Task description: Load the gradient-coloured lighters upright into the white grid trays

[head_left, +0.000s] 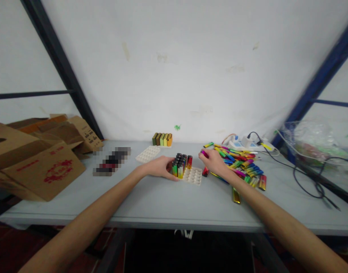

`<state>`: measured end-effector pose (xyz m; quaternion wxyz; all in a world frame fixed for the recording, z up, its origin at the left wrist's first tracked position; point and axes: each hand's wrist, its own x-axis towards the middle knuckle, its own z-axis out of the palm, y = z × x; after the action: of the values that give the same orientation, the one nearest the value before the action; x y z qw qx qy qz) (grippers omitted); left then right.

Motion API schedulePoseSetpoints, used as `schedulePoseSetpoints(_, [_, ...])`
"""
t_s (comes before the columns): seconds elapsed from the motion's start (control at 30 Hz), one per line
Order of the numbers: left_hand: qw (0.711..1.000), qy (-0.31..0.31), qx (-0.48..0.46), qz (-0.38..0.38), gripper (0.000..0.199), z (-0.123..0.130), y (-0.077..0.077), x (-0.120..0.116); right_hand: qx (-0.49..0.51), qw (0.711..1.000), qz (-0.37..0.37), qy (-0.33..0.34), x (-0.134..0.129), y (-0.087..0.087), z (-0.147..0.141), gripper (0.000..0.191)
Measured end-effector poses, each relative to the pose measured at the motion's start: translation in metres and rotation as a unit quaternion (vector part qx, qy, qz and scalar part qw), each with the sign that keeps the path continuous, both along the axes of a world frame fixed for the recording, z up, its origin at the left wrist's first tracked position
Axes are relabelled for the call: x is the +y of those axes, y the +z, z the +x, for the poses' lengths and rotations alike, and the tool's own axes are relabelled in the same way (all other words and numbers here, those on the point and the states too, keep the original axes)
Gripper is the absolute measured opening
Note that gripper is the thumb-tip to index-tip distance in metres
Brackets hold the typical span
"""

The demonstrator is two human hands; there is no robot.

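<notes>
My left hand (161, 167) curves round the left end of a white slotted tray (194, 176), its thumb at the near corner and its fingers behind. Shiny coloured lighters (178, 168) with dark tops stand upright in the tray's left part, close against that hand. A red lighter (189, 162) stands at its back edge, and bare slots show on the right. My right hand (213, 161) is closed in a pinch on a purple lighter (203, 152), just right of the tray. Below that hand, another red lighter (205, 171) lies on the table.
A heap of loose metallic lighters (244, 165) spreads at right. A second white tray (148, 153) and a block of upright lighters (162, 139) sit toward the wall. Cardboard boxes (46, 170) stand left; a power strip (247, 143), black cable (307, 193) and plastic bag (316, 140) lie right.
</notes>
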<state>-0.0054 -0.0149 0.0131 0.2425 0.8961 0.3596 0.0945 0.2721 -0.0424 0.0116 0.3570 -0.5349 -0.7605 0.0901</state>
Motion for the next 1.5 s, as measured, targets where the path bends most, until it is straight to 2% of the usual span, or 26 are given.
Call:
schedulePoseSetpoints(0.13, [1.000,-0.003,-0.005,-0.001,0.063,0.0002,-0.0002,-0.0005,-0.008,1.000,0.002,0.011,0.0001,-0.0001,-0.0011,0.029])
schedulePoseSetpoints(0.3, [1.000,-0.003,-0.004,-0.003,0.063,-0.0001,-0.0003,-0.0006,0.013,1.000,0.009,0.000,-0.0011,-0.0008,-0.0027,0.045])
schedulePoseSetpoints(0.37, [1.000,-0.004,-0.005,-0.002,0.063,-0.0002,-0.0005,-0.0004,0.013,1.000,0.022,0.001,-0.0009,-0.0024,-0.0023,0.044])
schedulePoseSetpoints(0.5, [1.000,-0.006,-0.007,0.004,0.063,-0.0001,-0.0009,0.0001,-0.013,0.998,0.025,0.055,0.0016,-0.0069,-0.0006,0.037])
schedulePoseSetpoints(0.6, [1.000,-0.004,-0.002,0.005,0.063,0.0001,-0.0004,0.0002,-0.056,0.992,0.066,0.092,0.0023,-0.0076,-0.0008,0.039])
schedulePoseSetpoints(0.67, [1.000,-0.005,-0.001,0.006,0.062,0.0002,0.0001,0.0001,-0.076,0.989,0.088,0.095,0.0011,-0.0063,-0.0018,0.041])
schedulePoseSetpoints(0.83, [1.000,-0.004,-0.002,0.006,0.063,0.0007,0.0006,0.0001,-0.100,0.989,0.066,0.082,-0.0045,-0.0024,-0.0034,0.043])
schedulePoseSetpoints(1.03, [1.000,0.001,-0.003,0.008,0.063,0.0009,-0.0008,0.0008,-0.121,0.983,0.073,0.114,-0.0068,-0.0043,-0.0053,0.044])
schedulePoseSetpoints(1.27, [1.000,0.001,0.002,0.003,0.065,0.0010,-0.0019,0.0017,-0.087,0.988,0.079,0.104,-0.0057,-0.0068,-0.0048,0.045])
schedulePoseSetpoints(1.5, [1.000,0.004,0.001,0.003,0.066,0.0012,-0.0014,0.0009,-0.132,0.982,0.070,0.115,-0.0034,-0.0078,-0.0022,0.049])
